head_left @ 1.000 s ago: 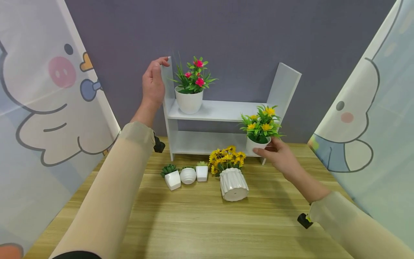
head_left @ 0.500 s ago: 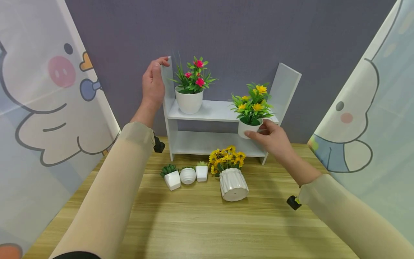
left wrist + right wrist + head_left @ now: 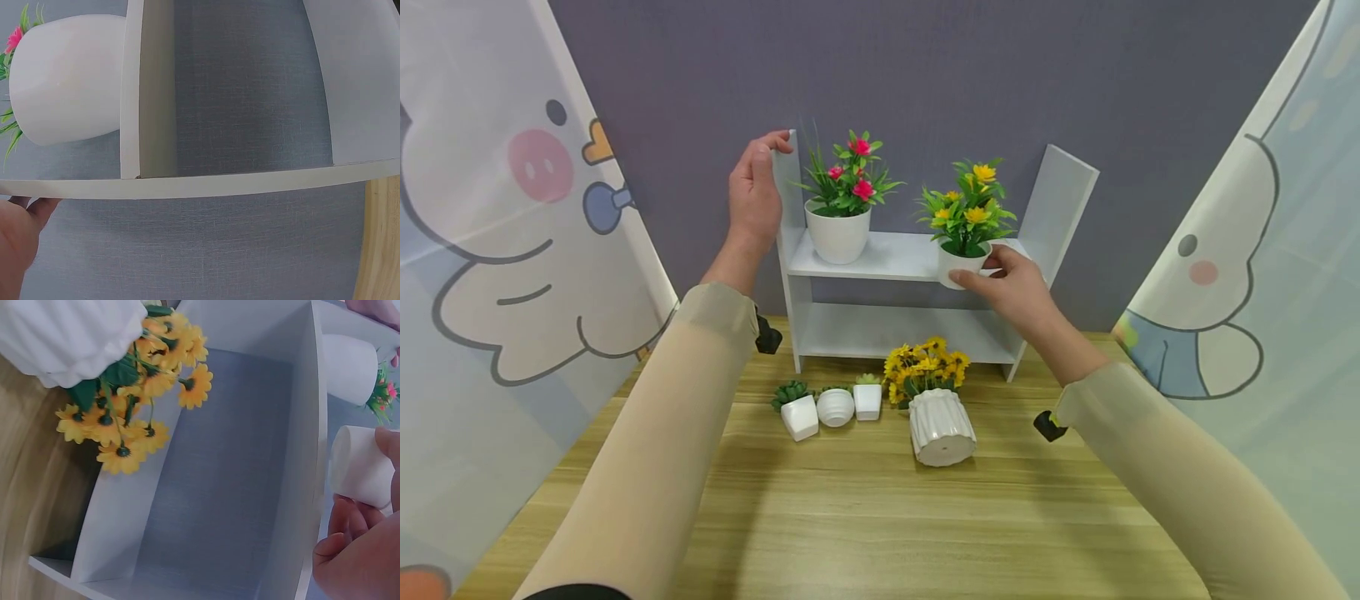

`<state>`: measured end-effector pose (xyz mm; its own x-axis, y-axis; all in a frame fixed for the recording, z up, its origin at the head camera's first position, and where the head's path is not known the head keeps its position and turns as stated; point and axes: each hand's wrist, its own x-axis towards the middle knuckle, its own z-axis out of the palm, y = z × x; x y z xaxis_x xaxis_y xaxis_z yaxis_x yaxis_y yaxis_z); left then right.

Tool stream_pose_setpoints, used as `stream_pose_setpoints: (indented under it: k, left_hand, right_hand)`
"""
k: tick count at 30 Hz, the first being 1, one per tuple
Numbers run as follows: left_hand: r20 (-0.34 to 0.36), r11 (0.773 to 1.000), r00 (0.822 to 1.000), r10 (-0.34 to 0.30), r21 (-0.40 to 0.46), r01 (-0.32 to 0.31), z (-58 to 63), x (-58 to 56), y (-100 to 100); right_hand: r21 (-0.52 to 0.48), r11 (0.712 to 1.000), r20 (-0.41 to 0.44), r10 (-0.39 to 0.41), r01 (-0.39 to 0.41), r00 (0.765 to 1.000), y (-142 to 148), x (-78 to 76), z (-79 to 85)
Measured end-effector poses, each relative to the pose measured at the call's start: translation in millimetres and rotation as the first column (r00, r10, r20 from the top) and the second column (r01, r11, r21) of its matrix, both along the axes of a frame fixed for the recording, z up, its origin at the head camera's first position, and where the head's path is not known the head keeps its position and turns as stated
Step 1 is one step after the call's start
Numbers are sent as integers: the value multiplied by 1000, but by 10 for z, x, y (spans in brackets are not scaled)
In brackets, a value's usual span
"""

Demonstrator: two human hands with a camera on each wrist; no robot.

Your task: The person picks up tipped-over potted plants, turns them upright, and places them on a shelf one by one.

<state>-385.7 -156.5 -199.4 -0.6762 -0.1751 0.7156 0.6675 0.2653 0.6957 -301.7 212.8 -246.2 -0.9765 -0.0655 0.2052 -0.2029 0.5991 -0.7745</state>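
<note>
Relaxed left grip (image 3: pixel 756 193) touches shelf's side edge (image 3: pixel 212 186); right grip (image 3: pixel 1017 289) pinches yellow-flowered pot (image 3: pixel 962 260), room to its left.

Yellow-flowered pot (image 3: pixel 958 260) lifted higher, farther left, near upper shelf (image 3: pixel 904 254)

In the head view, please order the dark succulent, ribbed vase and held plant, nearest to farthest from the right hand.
1. Held plant: in the right hand.
2. Ribbed vase: on the table, lower left of the hand.
3. Dark succulent: farther left on the table.
</note>
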Motion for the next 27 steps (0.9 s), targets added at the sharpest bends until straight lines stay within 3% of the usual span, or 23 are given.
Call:
stream_pose_setpoints:
  k: [18,27]
  left_hand:
    - [6,1000,1000,5,9,-5,2,6,12]
    - [-7,1000,1000,-4,17,5,8,-4,0]
  right_hand:
    - [54,999,-7,-6,7,1000,-177,-368,95]
    - [39,999,54,3,-5,999,-230,-492,198]
